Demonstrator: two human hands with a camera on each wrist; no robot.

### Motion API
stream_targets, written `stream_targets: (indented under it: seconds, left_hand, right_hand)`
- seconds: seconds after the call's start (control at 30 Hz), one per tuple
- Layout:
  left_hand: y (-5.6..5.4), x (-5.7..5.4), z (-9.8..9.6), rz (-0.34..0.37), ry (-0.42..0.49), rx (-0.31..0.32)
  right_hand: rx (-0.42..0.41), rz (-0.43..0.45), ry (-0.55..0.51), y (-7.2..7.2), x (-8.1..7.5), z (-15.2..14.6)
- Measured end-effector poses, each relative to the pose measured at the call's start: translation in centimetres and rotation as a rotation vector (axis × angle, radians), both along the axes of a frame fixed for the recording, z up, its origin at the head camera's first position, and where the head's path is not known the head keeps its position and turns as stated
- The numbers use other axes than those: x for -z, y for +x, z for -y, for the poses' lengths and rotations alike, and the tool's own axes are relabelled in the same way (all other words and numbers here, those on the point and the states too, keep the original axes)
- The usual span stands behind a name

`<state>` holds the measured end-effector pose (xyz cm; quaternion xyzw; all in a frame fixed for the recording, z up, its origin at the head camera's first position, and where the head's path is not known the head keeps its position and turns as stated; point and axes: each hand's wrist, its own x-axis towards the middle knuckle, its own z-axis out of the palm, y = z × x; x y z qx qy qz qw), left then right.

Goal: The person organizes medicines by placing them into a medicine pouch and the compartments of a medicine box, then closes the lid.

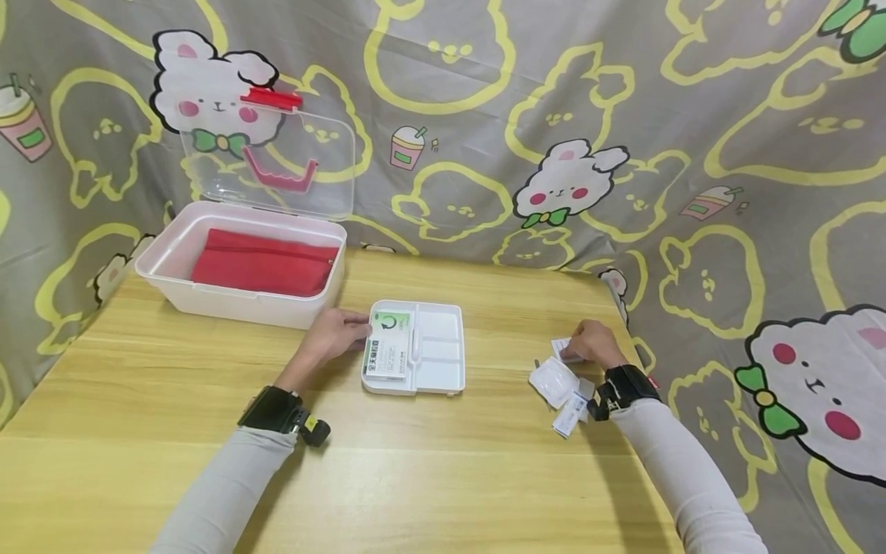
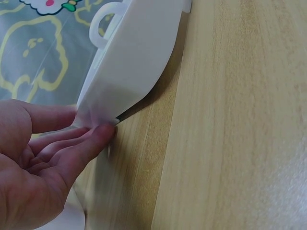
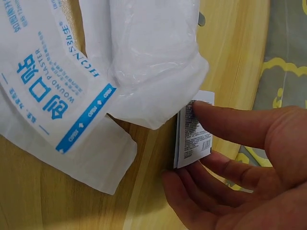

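Observation:
My left hand (image 1: 337, 332) pinches the left edge of a white compartment tray (image 1: 441, 372) on the table, thumb above and fingers below. In the left wrist view the tray (image 2: 139, 52) shows its side and small loop handle. A green-and-white medicine box (image 1: 389, 342) lies in the tray's left part. Over at the right, my right hand (image 1: 594, 344) pinches small printed white packets (image 3: 194, 136) between thumb and fingers, standing on edge. Beside them lie a clear-wrapped white pad (image 3: 153, 52) and a wound plaster packet (image 3: 57, 91) with a blue strip.
A translucent white storage box (image 1: 228, 304) stands at the back left with its clear lid (image 1: 277, 165) raised. Inside it is a red zipped pouch (image 1: 266, 263). A patterned cloth (image 1: 457, 115) hangs behind and to the right of the wooden table (image 1: 429, 477).

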<state>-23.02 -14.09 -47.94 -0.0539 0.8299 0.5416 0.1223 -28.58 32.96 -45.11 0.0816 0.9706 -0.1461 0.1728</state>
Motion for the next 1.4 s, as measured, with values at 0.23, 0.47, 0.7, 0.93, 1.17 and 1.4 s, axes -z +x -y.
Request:
stream_targets:
  seconds: [0.23,0.47,0.7,0.93,1.17,1.4]
  left_hand:
    - [0.1,0.0,0.0,-0.004,-0.010,0.001]
    - [0.1,0.1,0.1,-0.001,-0.009,0.001]
    - [0.1,0.2,0.0,-0.007,-0.013,0.000]
    - [0.2,0.0,0.0,-0.004,-0.022,-0.001]
    - [0.1,-0.1,-0.1,0.001,-0.019,0.005]
    - [0.1,0.1,-0.1,-0.012,-0.028,0.006]
  right_hand:
    - [0.010,-0.065,-0.024,-0.1,-0.6,0.0]
    - [-0.023,-0.219,-0.091,-0.3,-0.9,0.5]
    - [-0.061,-0.253,-0.175,0.0,-2.3,3.4]
    - [-0.113,-0.232,-0.301,0.4,-3.8,6.9]
    - [-0.191,-0.163,-0.422,1.3,-5.0,10.5]
    - [-0.231,-0.052,-0.538,2.5,-5.5,13.4]
